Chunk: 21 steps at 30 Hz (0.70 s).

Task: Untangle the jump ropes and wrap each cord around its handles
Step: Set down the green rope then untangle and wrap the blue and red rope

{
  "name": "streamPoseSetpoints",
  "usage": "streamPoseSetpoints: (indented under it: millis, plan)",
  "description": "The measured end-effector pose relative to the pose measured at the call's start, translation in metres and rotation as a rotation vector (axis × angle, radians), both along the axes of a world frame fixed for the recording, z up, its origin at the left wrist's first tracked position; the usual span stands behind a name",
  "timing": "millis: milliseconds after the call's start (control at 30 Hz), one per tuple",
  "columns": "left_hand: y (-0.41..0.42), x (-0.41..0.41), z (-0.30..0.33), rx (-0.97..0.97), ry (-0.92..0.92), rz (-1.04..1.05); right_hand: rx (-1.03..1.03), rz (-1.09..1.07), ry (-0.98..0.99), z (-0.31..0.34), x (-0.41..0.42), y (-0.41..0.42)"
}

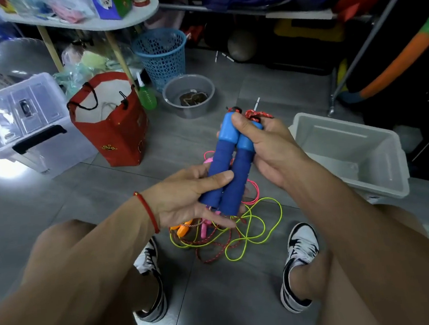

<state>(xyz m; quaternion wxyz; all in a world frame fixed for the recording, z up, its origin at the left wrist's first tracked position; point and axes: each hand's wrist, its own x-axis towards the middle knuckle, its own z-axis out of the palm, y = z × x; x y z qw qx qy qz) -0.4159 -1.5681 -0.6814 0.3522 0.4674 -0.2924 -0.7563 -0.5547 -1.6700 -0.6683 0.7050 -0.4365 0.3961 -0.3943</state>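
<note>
A grey tiled floor carries everything here. In the middle lies a loose tangle of jump ropes: yellow-green, red and pink cords, with orange and pink handles among them. A pair of black-and-white sneakers stands on either side of the tangle. To the right sits an open white plastic bin. To the left stand a red bag and a clear lidded box. Farther back sit a grey bowl, a green bottle and a blue mesh basket.
</note>
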Motion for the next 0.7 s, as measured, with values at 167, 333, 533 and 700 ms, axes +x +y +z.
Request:
streamPoseSetpoints:
  millis: [167,333,533,700]
  plan:
    - [0.006,0.004,0.002,0.063,0.017,0.007,-0.062,-0.007,0.051,-0.006,0.004,0.001]
    - [0.007,0.007,0.001,0.078,0.042,-0.009,-0.102,-0.001,0.097,-0.012,0.007,-0.002]
    - [0.006,0.012,0.004,0.083,0.05,-0.041,-0.147,-0.047,0.106,-0.017,0.008,-0.005]
    - [0.007,0.011,0.004,0.067,0.041,-0.034,-0.2,-0.059,0.177,-0.021,0.008,-0.006]
